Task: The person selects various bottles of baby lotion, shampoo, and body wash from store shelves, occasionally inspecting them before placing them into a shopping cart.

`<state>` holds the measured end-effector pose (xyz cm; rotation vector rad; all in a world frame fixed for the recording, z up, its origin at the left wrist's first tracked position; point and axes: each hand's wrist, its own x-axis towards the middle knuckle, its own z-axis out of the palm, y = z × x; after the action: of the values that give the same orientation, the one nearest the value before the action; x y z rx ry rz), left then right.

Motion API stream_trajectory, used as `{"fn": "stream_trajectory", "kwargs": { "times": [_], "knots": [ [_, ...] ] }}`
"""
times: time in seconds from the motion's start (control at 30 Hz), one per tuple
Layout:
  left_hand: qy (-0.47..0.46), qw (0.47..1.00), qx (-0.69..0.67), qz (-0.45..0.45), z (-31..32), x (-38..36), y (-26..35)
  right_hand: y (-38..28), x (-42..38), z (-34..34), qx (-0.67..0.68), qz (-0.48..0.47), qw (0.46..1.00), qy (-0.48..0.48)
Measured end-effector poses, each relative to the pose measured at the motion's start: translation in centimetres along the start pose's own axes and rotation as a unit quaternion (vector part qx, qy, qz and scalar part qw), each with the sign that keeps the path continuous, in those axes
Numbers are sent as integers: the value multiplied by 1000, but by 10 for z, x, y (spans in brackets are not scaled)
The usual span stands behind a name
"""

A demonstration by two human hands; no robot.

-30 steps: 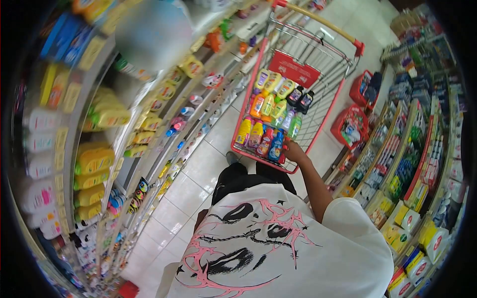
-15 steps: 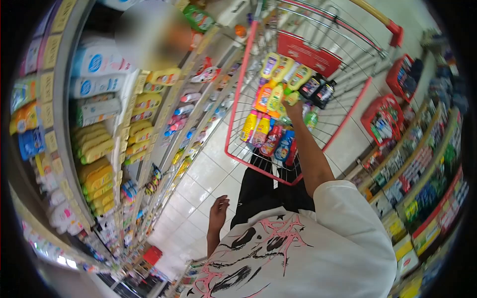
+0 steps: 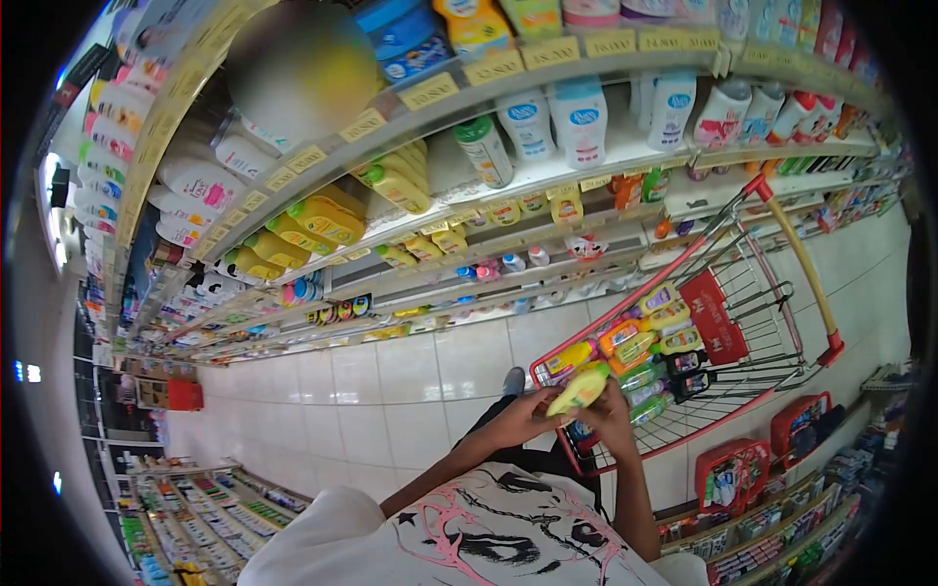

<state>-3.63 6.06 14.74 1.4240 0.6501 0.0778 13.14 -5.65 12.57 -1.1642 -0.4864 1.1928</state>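
Note:
A yellow bottle with a green cap (image 3: pixel 580 390) is held in front of my body, over the near edge of the shopping cart (image 3: pixel 674 448). My left hand (image 3: pixel 528 414) grips its lower end, and my right hand (image 3: pixel 610 420) is closed on its other side. Inside the cart lie rows of bottles: yellow ones (image 3: pixel 667 314), an orange one (image 3: pixel 618 337), green ones (image 3: pixel 642 377) and black ones (image 3: pixel 689 385). Part of the cart's load is hidden behind my hands.
Long shelves (image 3: pixel 547 182) of bottles with price tags run along the far side and curve down the left. Red baskets (image 3: pixel 733 475) with goods stand right of the cart. More stocked shelving (image 3: pixel 772 532) is at lower right, and tiled floor (image 3: pixel 391 376) stretches left.
My right hand has come up out of the cart with the yellow bottle. My left hand has moved from my side onto it. The view has turned toward the shelves.

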Motion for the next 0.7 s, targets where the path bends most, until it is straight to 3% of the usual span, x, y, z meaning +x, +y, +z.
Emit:
{"fn": "stream_trajectory", "kwargs": {
  "times": [0.07, 0.1, 0.17, 0.27, 0.37, 0.43, 0.5, 0.53, 0.7],
  "knots": [
    [-42, 997, 71, 3, -18, -5, 24, -40, -4, 37, -154, -15, 988, 1],
    [-16, 995, 72, 68, -27, -11, 22, -60, -1, 55, -167, -23, 986, 5],
    [-6, 989, 107, 102, -56, -25, 32, -92, 9, 92, -409, -218, 884, 59],
    [35, 982, 137, 129, -108, -46, 35, -105, 30, 142, -424, -166, 890, -20],
    [99, 971, 161, 149, -161, -71, 38, -117, 61, 200, -469, -239, 845, -93],
    [243, 937, 119, 220, -192, -80, 36, -126, 86, 236, -496, -284, 811, -128],
    [316, 922, 109, 195, -217, -96, 36, -141, 110, 269, -546, -437, 706, -111],
    [350, 906, 141, 192, -230, -104, 30, -149, 120, 284, -552, -464, 687, -86],
    [326, 923, 156, 130, -264, -151, -15, -174, 176, 339, -588, -531, 610, 18]
  ]
}}
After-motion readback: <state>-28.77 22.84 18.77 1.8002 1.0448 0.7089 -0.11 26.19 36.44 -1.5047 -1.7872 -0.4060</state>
